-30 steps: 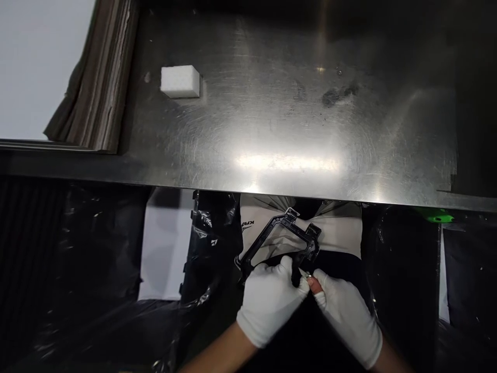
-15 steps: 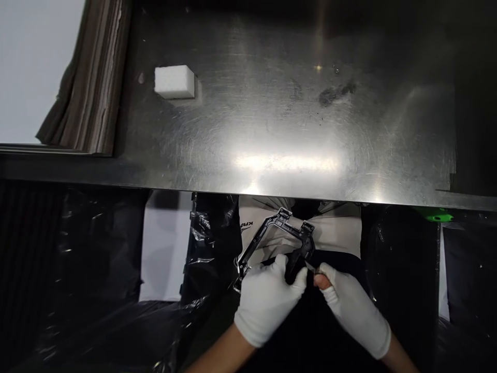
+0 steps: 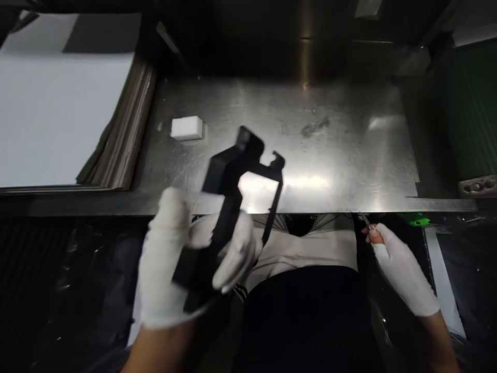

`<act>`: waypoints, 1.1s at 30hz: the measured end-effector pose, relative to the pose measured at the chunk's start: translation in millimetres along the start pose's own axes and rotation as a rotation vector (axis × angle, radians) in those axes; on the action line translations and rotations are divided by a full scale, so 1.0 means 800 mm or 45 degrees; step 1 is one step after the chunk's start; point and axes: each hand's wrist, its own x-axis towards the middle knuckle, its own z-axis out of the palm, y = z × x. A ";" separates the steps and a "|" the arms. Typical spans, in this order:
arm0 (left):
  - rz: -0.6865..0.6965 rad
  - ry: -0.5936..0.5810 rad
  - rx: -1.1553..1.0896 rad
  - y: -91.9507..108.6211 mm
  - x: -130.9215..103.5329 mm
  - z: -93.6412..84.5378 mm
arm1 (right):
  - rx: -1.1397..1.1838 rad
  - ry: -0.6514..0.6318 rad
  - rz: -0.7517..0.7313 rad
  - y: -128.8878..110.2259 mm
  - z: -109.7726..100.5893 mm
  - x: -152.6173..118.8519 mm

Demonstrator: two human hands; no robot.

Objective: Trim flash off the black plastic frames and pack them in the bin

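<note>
My left hand (image 3: pixel 163 269), in a white glove, is closed around a black, angular plastic frame (image 3: pixel 224 173). The frame is tilted up over the front edge of the table, smooth side showing, with a hook-like tip at its upper right. It is slightly blurred. At the right, my gloved right hand (image 3: pixel 404 274) pinches a small, thin metal blade (image 3: pixel 365 220) near the table edge. The thumb's tip is bare. The blade's handle is hidden in the fingers. Both hands are well apart.
A scratched steel table (image 3: pixel 357 155) spans the front. On it stands a white foam block (image 3: pixel 187 128). A thick stack of sheets (image 3: pixel 66 114) lies at the left. A bright green object (image 3: pixel 419 220) sits under the right edge, and a dark green stack (image 3: pixel 471 114) stands at far right.
My left hand has lifted the frame up and left and turned it to its smooth side. My right hand has moved right and up, away from the frame, with the blade. The view has shifted.
</note>
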 end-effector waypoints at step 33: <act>-0.194 0.036 0.192 -0.011 0.107 0.031 | -0.918 0.058 -0.598 -0.161 0.032 0.063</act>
